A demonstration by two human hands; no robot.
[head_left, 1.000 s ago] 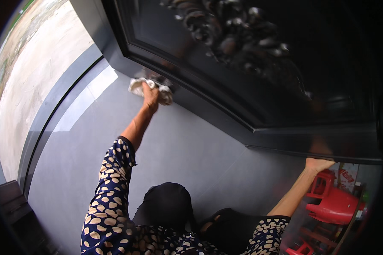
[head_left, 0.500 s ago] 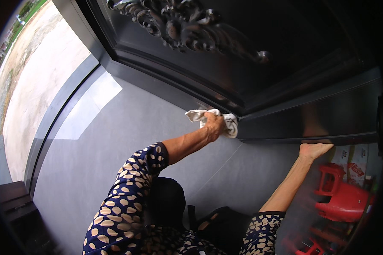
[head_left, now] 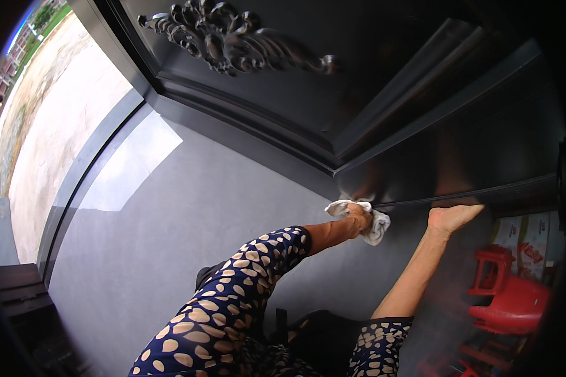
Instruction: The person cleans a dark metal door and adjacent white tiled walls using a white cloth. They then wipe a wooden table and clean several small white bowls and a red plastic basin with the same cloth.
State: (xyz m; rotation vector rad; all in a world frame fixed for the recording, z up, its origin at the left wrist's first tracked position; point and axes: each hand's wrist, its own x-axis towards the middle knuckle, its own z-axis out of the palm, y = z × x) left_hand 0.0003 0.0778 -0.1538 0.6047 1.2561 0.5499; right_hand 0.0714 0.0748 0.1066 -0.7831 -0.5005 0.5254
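A crumpled white cloth (head_left: pixel 376 227) is bunched in my left hand (head_left: pixel 358 217), whose fingers are closed round it. The cloth presses against the lower edge of a dark, glossy door (head_left: pixel 434 151), close to its bottom corner above the floor. Further right, my right hand (head_left: pixel 454 217) holds the door's edge, with most of its fingers hidden from view. Both arms wear dark blue sleeves with pale spots. A raised scroll ornament (head_left: pixel 226 38) decorates the door panel.
Grey floor tiles (head_left: pixel 220 182) spread below the door. At the right stands a red plastic stool (head_left: pixel 516 301) beside printed cartons (head_left: pixel 521 242). On the left, a threshold (head_left: pixel 85 160) borders pale paving (head_left: pixel 56 119) outside. Dark stacked items (head_left: pixel 22 289) sit at the lower left.
My left hand has carried the cloth rightward and nearer to me, past the door's corner. My right hand stays at the door's edge. The view has shifted slightly.
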